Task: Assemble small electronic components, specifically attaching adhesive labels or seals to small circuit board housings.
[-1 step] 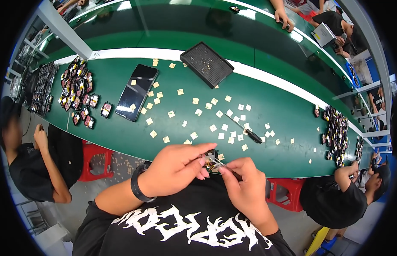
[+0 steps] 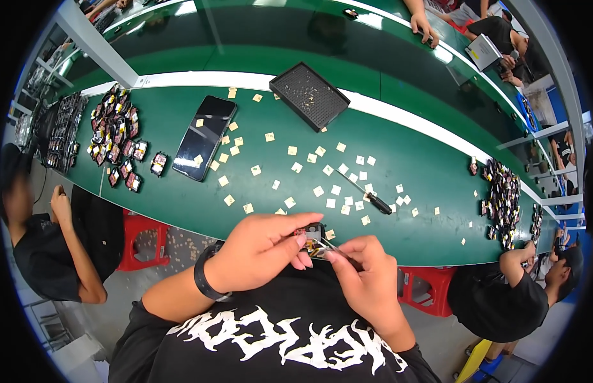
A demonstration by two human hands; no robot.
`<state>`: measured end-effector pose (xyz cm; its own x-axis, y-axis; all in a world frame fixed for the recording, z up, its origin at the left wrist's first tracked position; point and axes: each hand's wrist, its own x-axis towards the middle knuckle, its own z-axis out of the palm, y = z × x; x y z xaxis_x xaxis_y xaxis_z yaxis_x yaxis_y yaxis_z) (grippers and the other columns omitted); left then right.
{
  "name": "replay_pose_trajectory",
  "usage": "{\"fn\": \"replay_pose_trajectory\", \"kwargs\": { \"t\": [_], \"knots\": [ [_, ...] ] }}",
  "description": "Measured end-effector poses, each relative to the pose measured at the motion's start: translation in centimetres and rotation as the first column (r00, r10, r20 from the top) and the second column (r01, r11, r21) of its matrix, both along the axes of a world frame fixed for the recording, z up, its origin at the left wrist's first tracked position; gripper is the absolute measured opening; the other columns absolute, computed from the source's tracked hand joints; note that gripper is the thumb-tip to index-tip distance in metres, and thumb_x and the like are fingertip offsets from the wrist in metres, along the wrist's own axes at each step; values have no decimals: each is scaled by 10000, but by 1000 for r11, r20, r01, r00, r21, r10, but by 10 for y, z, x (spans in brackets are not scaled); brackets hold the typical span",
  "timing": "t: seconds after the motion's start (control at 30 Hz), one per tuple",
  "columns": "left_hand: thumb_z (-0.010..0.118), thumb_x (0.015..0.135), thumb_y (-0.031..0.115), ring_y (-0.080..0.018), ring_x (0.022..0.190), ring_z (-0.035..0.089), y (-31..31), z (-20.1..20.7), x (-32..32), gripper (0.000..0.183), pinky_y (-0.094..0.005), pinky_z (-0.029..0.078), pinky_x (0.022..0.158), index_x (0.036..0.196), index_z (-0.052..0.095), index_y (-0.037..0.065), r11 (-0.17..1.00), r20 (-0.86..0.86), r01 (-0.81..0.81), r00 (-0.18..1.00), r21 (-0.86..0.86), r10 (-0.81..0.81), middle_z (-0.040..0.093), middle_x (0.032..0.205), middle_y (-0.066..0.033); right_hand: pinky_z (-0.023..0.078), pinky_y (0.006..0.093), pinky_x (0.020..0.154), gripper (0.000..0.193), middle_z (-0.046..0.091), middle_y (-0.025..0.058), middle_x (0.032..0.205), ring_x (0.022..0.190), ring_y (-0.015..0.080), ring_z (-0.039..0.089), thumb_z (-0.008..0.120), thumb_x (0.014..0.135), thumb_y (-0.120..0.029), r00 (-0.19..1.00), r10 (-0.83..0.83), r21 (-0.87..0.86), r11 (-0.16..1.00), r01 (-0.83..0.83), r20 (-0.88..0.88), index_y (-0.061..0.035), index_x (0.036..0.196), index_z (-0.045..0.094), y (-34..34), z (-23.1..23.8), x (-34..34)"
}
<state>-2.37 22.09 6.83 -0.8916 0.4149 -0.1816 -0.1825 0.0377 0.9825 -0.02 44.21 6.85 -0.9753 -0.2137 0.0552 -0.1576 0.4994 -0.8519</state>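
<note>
At the table's near edge, my left hand (image 2: 261,252) is closed around a small black electronic module (image 2: 314,231) with coloured wires inside. The module's lower part is partly hidden by my fingers. My right hand (image 2: 368,274) pinches metal tweezers (image 2: 330,244), whose thin tips reach into the module. What the tips touch is too small to tell. Small yellow and white square stickers (image 2: 269,136) lie scattered on the green table (image 2: 271,230) beyond my hands. Among them, to the right, rests a screwdriver (image 2: 379,203) with a black handle.
A dark phone (image 2: 204,139) lies left of centre, near a heap of similar modules (image 2: 115,124). At the back stands a black tray (image 2: 310,96) with small parts. More modules (image 2: 500,198) are piled at the right. People sit on both sides, by red stools (image 2: 143,239).
The module has turned slightly in my left hand, so more of its inside and a red part show. My right hand with the tweezers is almost unmoved.
</note>
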Motion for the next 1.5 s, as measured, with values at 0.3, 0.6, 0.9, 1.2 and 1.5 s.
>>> {"fn": "replay_pose_trajectory", "kwargs": {
  "t": [0.3, 0.6, 0.9, 1.2, 1.5],
  "knots": [
    [533, 1034, -19, -175, 926, 715, 5, 0, 5, 412, -299, 613, 809, 1444, 525, -54, 976, 293, -84, 956, 203, 22, 687, 1146, -145, 482, 194, 588, 360, 717, 92, 957, 733, 55, 637, 826, 841, 4, 992, 101, -264, 961, -76, 81, -8, 1155, 650, 14, -12, 1],
    [554, 994, -72, -155, 993, 691, 13, -16, 7, 404, -287, 581, 875, 1397, 572, -66, 984, 142, -91, 987, 155, 69, 687, 1141, -139, 411, 171, 541, 270, 684, 42, 906, 642, 21, 551, 780, 855, 52, 976, 12, -404, 911, 79, 218, 31, 1105, 678, 6, -15, -2],
    [554, 979, -77, -144, 989, 697, 18, -21, 5, 351, -283, 573, 876, 1322, 627, -80, 998, 160, -55, 985, -11, 56, 720, 1116, -143, 362, 175, 516, 103, 643, -37, 796, 625, -17, 495, 744, 909, 26, 876, -32, -479, 827, 293, 481, 43, 994, 689, -5, -10, -2],
    [523, 961, -100, -148, 1019, 696, 18, -17, 3, 406, -291, 572, 884, 1356, 607, -56, 997, -56, -12, 998, -80, 7, 716, 1129, -144, 417, 204, 569, 120, 693, 49, 909, 680, 39, 549, 786, 897, -14, 976, -126, -361, 914, 184, 180, 43, 1000, 762, -8, -29, -2],
    [538, 991, -77, -157, 1034, 698, 12, -40, 13, 415, -291, 565, 946, 1405, 563, -48, 992, 116, -38, 993, 120, 24, 706, 1154, -151, 517, 222, 711, 108, 633, 48, 942, 818, 84, 630, 786, 891, 18, 897, -75, -565, 753, 337, 435, 48, 951, 701, -12, -41, -5]
  ]
}}
